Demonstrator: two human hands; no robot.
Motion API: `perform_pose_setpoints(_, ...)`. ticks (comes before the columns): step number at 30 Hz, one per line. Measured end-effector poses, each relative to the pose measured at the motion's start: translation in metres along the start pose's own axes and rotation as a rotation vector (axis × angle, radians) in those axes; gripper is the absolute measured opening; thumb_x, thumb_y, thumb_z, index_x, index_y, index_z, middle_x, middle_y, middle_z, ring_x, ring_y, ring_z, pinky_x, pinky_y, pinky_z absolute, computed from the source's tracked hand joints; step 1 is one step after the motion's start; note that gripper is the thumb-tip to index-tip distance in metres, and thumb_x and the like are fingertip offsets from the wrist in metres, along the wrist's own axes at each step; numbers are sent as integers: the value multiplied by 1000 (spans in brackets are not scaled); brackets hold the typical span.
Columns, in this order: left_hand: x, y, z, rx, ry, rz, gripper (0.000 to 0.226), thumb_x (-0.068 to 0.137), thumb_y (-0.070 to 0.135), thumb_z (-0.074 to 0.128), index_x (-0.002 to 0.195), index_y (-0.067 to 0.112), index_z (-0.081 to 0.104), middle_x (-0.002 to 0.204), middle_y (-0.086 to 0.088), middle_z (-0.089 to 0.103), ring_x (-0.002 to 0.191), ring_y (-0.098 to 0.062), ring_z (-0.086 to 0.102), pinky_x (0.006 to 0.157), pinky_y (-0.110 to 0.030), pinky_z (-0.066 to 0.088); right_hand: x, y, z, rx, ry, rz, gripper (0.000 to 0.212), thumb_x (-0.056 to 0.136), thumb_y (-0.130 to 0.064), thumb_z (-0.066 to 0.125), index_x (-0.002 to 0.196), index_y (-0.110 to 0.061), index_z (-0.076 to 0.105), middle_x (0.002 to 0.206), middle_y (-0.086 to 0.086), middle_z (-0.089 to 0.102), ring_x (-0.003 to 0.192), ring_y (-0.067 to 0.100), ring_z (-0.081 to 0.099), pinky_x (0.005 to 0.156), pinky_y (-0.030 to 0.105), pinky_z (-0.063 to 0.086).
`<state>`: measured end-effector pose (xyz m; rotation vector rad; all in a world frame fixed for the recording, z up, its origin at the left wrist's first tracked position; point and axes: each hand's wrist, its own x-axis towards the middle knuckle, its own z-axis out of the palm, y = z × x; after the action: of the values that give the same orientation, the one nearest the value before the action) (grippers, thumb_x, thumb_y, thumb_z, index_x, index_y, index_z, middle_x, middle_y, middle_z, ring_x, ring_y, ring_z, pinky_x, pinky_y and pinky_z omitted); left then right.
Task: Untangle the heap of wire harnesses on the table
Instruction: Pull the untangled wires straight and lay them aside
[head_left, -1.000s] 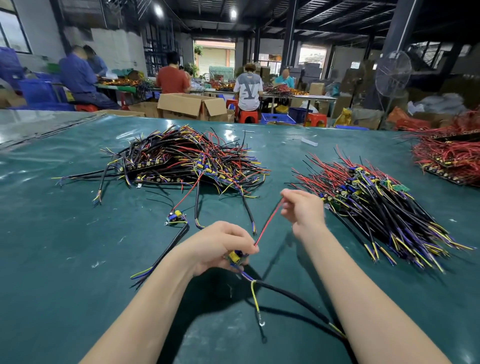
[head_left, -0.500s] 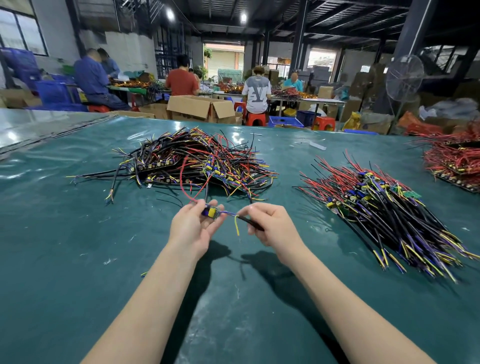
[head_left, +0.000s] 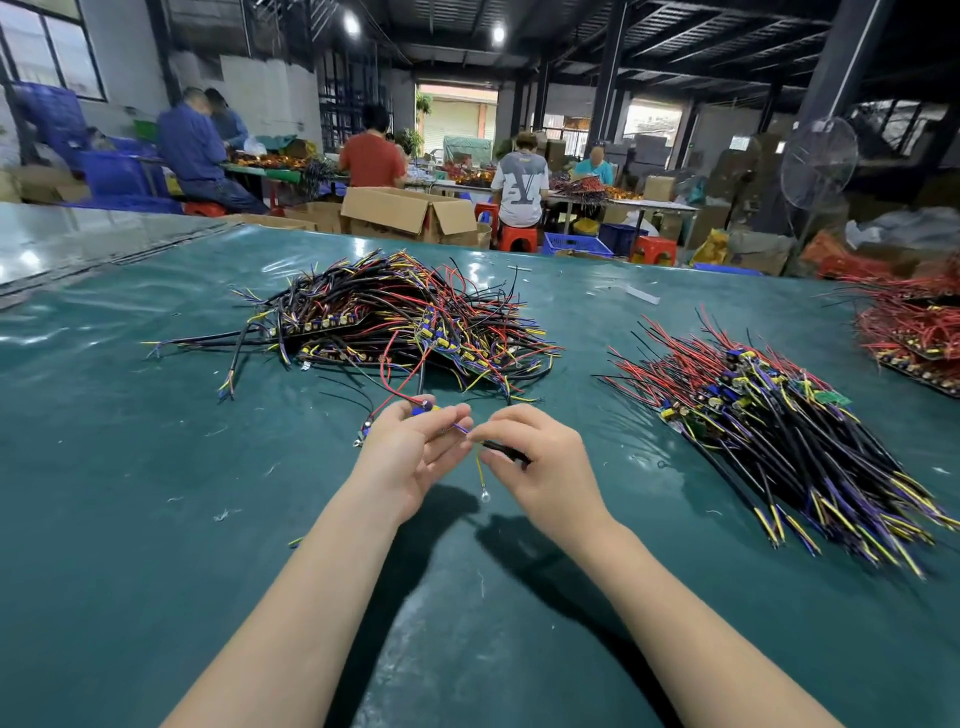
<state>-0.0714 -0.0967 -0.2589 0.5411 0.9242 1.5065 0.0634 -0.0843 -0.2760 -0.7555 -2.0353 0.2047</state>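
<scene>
**Workshop table: one harness pulled short between both hands**

Green sheeting covers the table (head_left: 156, 519), with other workers seated at tables behind. The heap (head_left: 395, 322) lies at centre left and a combed pile (head_left: 769, 431) lies well apart on the right.

A second ago the hands were nearer the person and spread wide, with the harness stretched between them and its black cable trailing back over the table. Both hands have since moved up close to the heap's near edge and drawn together, so only a short run of wire shows between them. This suggests the person is working on one knot or crossing rather than pulling a length free.

The left hand (head_left: 410, 452) pinches the harness (head_left: 460, 427) at its board (head_left: 423, 408), with the other fingers (head_left: 448, 415) loosely spread. The right hand (head_left: 535, 462) pinches the black cable (head_left: 506, 449) between thumb and forefinger.

The harness is held above the table, and its long axis runs left to right, board end left and cable end right under the right palm. A yellow lead (head_left: 479, 470) hangs down from it toward the person. A red wire (head_left: 387, 364) loops from the board back toward the heap, and it is not clear whether it is caught there
</scene>
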Motion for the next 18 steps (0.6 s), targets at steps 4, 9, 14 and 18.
perform_pose_setpoints(4,-1,3,-2,73,-7,102,22,86,-4,56,86,13,43,58,-1,69,49,-8,64,48,-19,53,2,-2,-3,-88,-7,-64,12,76,-5,63,82,-6,73,73,10,63,60,23,57,60,23,42)
perform_pose_setpoints(9,-4,-1,2,38,19,176,25,84,-9,57,88,12,44,57,-5,67,47,-8,62,48,-18,52,3,-5,-1,-23,-31,4,9,79,-12,64,81,-5,70,69,-3,52,60,10,45,61,22,35)
perform_pose_setpoints(14,-4,-4,4,-21,-39,208,21,86,-4,56,89,14,45,64,-3,68,53,-5,64,51,-18,53,7,-13,2,251,55,305,20,80,-7,67,64,-19,60,56,-15,52,45,3,46,52,16,36)
perform_pose_setpoints(18,-3,0,5,-94,-172,161,14,89,0,50,80,11,47,69,1,72,59,-4,66,54,-18,54,18,-17,-4,601,88,660,27,83,-1,59,60,-12,48,43,-2,49,32,6,42,33,13,24)
